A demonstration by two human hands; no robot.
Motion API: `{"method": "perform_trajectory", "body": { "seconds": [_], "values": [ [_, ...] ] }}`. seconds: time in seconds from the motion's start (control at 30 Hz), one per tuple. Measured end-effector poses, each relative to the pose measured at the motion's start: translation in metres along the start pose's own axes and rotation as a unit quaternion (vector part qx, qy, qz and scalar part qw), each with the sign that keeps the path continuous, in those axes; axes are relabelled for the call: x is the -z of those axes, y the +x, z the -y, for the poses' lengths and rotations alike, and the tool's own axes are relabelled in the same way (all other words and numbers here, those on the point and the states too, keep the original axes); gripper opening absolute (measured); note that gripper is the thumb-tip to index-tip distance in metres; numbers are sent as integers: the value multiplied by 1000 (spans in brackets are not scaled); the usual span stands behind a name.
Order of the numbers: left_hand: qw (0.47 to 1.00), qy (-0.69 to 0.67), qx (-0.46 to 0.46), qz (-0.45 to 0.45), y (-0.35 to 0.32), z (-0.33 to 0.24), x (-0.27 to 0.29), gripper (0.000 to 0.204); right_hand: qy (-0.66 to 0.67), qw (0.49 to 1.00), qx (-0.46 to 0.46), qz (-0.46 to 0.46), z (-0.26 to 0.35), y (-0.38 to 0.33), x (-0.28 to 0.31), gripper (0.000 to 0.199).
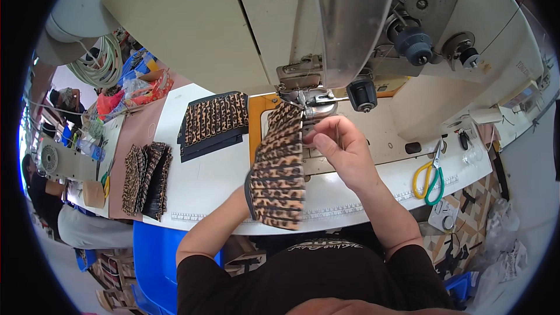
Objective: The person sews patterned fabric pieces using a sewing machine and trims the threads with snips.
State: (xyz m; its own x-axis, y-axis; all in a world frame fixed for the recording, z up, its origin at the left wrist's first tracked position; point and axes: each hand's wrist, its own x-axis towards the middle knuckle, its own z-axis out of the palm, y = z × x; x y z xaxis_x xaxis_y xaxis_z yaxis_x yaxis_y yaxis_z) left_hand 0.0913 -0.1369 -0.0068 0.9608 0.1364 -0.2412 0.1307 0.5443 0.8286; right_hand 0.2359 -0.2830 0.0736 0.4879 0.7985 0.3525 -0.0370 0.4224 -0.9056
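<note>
A pleated leopard-print fabric piece (280, 184) with a dark edge runs from under the sewing machine's presser foot (315, 98) down toward the table's front edge. My left hand (242, 199) reaches beneath it from the left; the cloth hides its fingers, so its grip cannot be seen. Just right of the fabric's edge, below the presser foot, my right hand (347, 149) is closed, thumb and forefinger drawn together. Whatever is in those fingers, if anything, is too small to make out.
Left of the machine lie a stack of pleated leopard-print pieces (216, 118) and folded leopard-print bundles (146, 179). Scissors (429, 179) with yellow and green handles rest at right. A ruler strip (344, 210) follows the table's front edge. Another person (44, 198) sits at far left.
</note>
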Motion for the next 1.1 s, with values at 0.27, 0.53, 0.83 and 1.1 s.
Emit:
{"method": "perform_trajectory", "body": {
  "seconds": [0.27,0.53,0.83,1.1],
  "values": [
    [842,502,-200,-8,-17,-13,-39,42,-150,981,-105,61,6,-6,5,18],
    [836,373,-348,-202,14,-71,-11,17,-368,924,-83,65,44,5,57,14],
    [946,140,-273,-107,22,-68,-69,27,-262,945,145,-127,31,30,45,20],
    [949,46,-290,-119,24,-65,-91,44,-361,908,186,-104,40,20,42,9]
  ]
}}
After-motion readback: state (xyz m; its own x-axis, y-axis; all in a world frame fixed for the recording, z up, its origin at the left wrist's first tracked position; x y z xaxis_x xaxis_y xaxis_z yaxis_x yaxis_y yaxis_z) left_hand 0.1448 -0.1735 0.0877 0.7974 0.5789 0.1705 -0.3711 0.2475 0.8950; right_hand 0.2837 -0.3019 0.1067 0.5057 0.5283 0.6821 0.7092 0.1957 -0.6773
